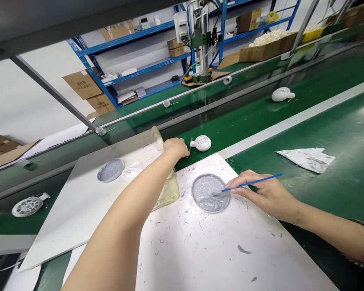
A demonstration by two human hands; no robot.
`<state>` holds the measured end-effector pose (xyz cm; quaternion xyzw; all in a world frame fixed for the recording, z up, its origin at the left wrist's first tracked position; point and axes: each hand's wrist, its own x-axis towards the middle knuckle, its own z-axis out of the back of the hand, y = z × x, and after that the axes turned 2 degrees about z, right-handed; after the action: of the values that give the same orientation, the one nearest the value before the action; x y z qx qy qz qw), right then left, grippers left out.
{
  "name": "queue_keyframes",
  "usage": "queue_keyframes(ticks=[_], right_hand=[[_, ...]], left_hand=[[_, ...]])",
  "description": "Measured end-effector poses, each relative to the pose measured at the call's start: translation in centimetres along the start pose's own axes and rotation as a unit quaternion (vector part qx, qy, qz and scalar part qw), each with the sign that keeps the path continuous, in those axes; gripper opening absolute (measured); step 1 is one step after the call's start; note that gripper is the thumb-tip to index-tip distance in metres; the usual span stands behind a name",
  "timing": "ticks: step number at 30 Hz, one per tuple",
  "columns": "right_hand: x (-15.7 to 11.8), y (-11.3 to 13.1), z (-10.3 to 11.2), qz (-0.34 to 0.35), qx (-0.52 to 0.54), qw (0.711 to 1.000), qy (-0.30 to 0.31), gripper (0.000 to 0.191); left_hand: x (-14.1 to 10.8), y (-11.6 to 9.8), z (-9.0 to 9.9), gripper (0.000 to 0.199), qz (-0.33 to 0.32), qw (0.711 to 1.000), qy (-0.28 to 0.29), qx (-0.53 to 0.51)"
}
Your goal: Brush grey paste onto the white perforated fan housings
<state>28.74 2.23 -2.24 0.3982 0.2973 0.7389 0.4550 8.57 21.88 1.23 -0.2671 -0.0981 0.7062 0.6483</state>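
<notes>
Right hand (262,195) pinching one blue brush (251,183), its tip in one of two round dishes of grey paste (208,193) on a white board (200,250) (second dish (111,170) farther left). Left hand (176,147) half-curled, any hold unclear, just beside one of three white perforated parts (202,143).

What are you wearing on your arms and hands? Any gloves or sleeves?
No gloves: the left hand and right hand are bare. The left arm shows no sleeve. The right forearm has a dark patterned band at the view's edge, possibly a sleeve cuff.
</notes>
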Motion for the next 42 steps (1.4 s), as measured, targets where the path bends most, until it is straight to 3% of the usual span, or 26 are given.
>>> queue_keyframes(ticks=[4, 7, 8, 9, 10, 12, 13, 14, 15, 16, 19, 22, 27, 30, 33, 36, 39, 42], right_hand=[[0.1, -0.3, -0.5, -0.002, 0.028, 0.999, 0.036, 0.019], [0.4, -0.3, -1.0, -0.032, 0.072, 0.996, 0.043, 0.020], [0.6, -0.4, -1.1, -0.048, 0.085, 0.994, 0.042, 0.020], [0.7, -0.4, -1.3, -0.067, 0.096, 0.992, 0.038, 0.021], [0.8, -0.5, -1.4, -0.089, 0.111, 0.989, 0.031, 0.023], [0.9, -0.6, -1.6, -0.140, 0.157, 0.978, 0.004, 0.026], [1.0, -0.7, -1.7, -0.166, 0.190, 0.968, -0.014, 0.028], [1.1, -0.8, -1.7, -0.191, 0.223, 0.955, -0.035, 0.029], [1.2, -1.0, -1.8, -0.215, 0.256, 0.941, -0.057, 0.031], [1.2, -1.1, -1.8, -0.237, 0.284, 0.926, -0.078, 0.032], [1.4, -1.5, -1.7, -0.276, 0.329, 0.896, -0.110, 0.036], [1.4, -1.8, -1.5, -0.284, 0.347, 0.887, -0.107, 0.037], [1.2, -1.8, -1.3, -0.296, 0.359, 0.880, -0.095, 0.035], [1.1, -1.7, -1.1, -0.282, 0.329, 0.896, -0.099, 0.035], [1.0, -1.6, -0.9, -0.271, 0.297, 0.907, -0.123, 0.035], [1.0, -1.6, -0.9, -0.281, 0.321, 0.895, -0.134, 0.035], [1.1, -1.4, -1.0, -0.290, 0.350, 0.882, -0.127, 0.034], [1.6, -0.5, -0.9, -0.295, 0.375, 0.870, -0.123, 0.031]], left_hand=[[-1.6, 2.9, 2.6, 0.045, -0.025, 0.988, 0.006, -0.152], [-4.5, 5.5, 4.8, 0.032, -0.050, 0.958, -0.008, -0.283], [-5.6, 6.4, 5.3, 0.027, -0.052, 0.935, -0.011, -0.350], [-6.7, 7.2, 5.7, 0.023, -0.049, 0.898, -0.013, -0.437], [-7.8, 7.9, 5.9, 0.021, -0.039, 0.844, -0.013, -0.535], [-10.0, 9.3, 5.9, 0.023, -0.011, 0.704, -0.006, -0.710], [-10.9, 9.8, 5.7, 0.028, 0.002, 0.649, 0.001, -0.761], [-11.9, 10.3, 5.4, 0.033, 0.012, 0.627, 0.009, -0.779], [-12.7, 10.7, 4.9, 0.039, 0.018, 0.629, 0.017, -0.777], [-13.5, 10.9, 4.4, 0.046, 0.019, 0.649, 0.024, -0.760], [-15.4, 11.3, 2.8, 0.071, -0.016, 0.750, 0.003, -0.661], [-16.9, 10.9, 1.3, 0.078, -0.060, 0.797, -0.017, -0.600], [-18.8, 9.9, -0.1, 0.070, -0.081, 0.785, 0.043, -0.612], [-19.3, 9.7, -0.3, 0.056, -0.066, 0.769, 0.097, -0.629], [-19.5, 9.6, -0.5, 0.047, -0.059, 0.779, 0.106, -0.616], [-19.6, 9.4, -0.7, 0.042, -0.050, 0.796, 0.110, -0.594], [-19.7, 9.2, -1.1, 0.034, -0.018, 0.794, 0.118, -0.595], [-20.0, 8.9, -1.6, 0.038, 0.028, 0.789, 0.138, -0.598]])
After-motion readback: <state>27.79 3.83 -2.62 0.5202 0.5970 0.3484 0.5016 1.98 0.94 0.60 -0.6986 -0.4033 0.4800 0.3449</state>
